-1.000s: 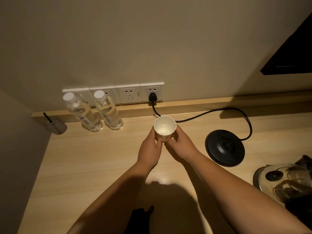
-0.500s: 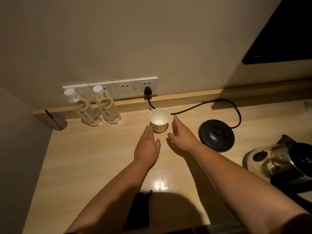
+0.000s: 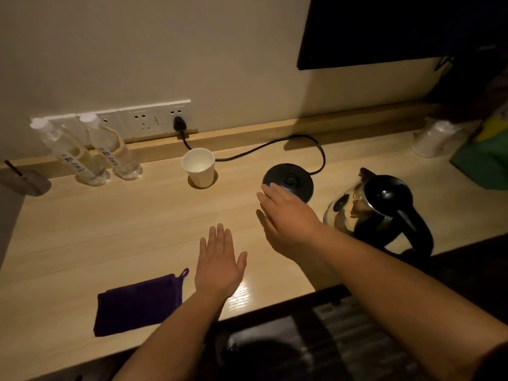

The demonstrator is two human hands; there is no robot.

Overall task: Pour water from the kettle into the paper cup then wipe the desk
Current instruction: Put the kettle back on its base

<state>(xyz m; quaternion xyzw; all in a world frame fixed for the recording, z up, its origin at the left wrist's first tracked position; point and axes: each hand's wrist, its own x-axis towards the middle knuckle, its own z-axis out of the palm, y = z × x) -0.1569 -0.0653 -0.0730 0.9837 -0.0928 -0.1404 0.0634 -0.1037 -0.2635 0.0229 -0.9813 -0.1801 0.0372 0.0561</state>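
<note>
A white paper cup (image 3: 199, 166) stands upright on the wooden desk (image 3: 123, 229) near the wall, with a little water visible in its bottom. The steel kettle with a black handle (image 3: 376, 210) sits on the desk at the right, off its round black base (image 3: 291, 178). My right hand (image 3: 288, 218) hovers flat and empty between the base and the kettle, just left of the kettle. Nearer the front edge, my left hand (image 3: 220, 262) is flat, fingers apart, holding nothing. A dark purple cloth (image 3: 138, 303) lies folded at the front left.
Two clear water bottles (image 3: 90, 152) stand by the wall sockets (image 3: 148, 119) at the back left. The base's black cord (image 3: 275, 147) runs behind the cup to the plug. A white bundle (image 3: 437, 138) and a green bag (image 3: 486, 160) sit far right. A dark screen (image 3: 384, 28) hangs above.
Both hands let go of the cup and drew back from it. The right hand moved right toward the kettle; the left pulled toward the front edge. The view shifted right and down.
</note>
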